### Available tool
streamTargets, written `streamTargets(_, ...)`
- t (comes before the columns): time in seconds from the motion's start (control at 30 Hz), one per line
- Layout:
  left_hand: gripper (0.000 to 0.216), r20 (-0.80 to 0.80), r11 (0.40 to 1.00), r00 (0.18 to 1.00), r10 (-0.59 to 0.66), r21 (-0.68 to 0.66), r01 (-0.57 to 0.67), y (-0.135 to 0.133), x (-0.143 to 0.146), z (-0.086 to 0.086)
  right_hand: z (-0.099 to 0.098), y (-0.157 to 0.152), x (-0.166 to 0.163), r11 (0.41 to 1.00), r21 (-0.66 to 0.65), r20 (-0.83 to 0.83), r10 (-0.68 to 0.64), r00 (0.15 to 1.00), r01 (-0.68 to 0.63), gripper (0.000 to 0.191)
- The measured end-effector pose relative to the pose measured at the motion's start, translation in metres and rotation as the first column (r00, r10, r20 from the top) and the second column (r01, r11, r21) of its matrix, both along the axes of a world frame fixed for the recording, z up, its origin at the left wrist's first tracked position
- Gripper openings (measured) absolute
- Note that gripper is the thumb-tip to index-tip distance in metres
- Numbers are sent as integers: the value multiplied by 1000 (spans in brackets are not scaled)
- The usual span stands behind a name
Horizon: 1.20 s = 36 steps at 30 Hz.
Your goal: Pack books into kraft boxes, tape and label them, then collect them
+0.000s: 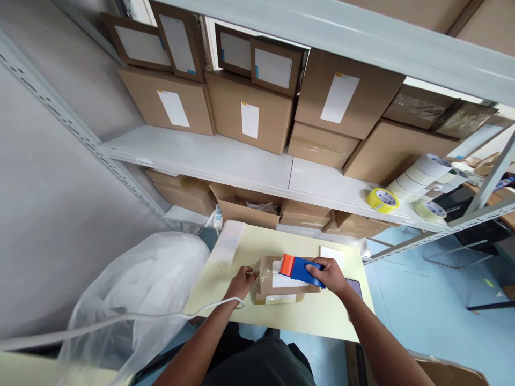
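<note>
A small cardboard box (267,287) with a white label lies on a pale yellow table (322,316). My right hand (330,274) is closed round the blue handle of a tape dispenser (300,267) with an orange front, held on top of the box. My left hand (241,283) grips the box's left end, fingers curled against it. A strip of clear tape shows on the box's left side.
A white foam block (227,241) and a white card (332,254) lie on the table; a dark phone (354,288) sits by my right wrist. Grey shelving (241,161) holds labelled cartons and tape rolls (382,200). A clear plastic bag (132,295) bulges at left. A white cable (120,319) crosses below.
</note>
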<state>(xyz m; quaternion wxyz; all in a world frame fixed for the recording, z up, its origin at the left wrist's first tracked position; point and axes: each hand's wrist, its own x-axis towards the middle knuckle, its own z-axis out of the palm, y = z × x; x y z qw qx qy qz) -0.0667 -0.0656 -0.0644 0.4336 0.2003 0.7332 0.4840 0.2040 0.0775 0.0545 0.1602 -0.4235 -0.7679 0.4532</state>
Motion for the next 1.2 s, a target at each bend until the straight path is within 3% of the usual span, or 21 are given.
streamTargets(0.1,46,-222,992,975,-20,121,47,-6,-5,10,0,-1,0,1000,-7,-7,-8,1000,8,47)
streamTargets(0.2,74,-469,898,859,-205,259,355,-9,-1,23,-3,-1,-1,1000,-16,-24,-21,999,21,46)
streamTargets(0.27,98,-647,792,671,-363,164,587,-8,7,28,-6,-1,-2,999,-21,-49,-29,998,28,46)
streamTargets(0.33,121,-773,704,438,-459,-16,710,-4,12,26,-8,-1,-4,999,-24,-76,-24,997,22,46)
streamTargets(0.43,136,-864,645,191,-466,-184,742,7,11,14,-10,-1,-7,1000,-9,-90,-10,996,9,47)
streamTargets(0.53,139,-907,625,64,-417,-236,744,20,-2,3,-7,2,-10,1000,20,-86,-5,996,6,48)
streamTargets(0.73,137,-889,575,-46,-456,-333,747,32,-31,-4,0,9,-8,994,99,12,45,999,-45,47)
streamTargets(0.93,130,-861,533,-70,-504,-374,759,15,-29,-26,-16,3,-2,986,112,119,113,986,-126,42)
streamTargets(1.07,129,-871,538,-79,-485,-368,759,16,-18,-18,-30,0,1,990,85,86,105,991,-112,45)
streamTargets(1.2,122,-845,502,-97,-526,-400,767,27,-14,-5,-39,-1,3,985,111,58,125,990,-131,47)
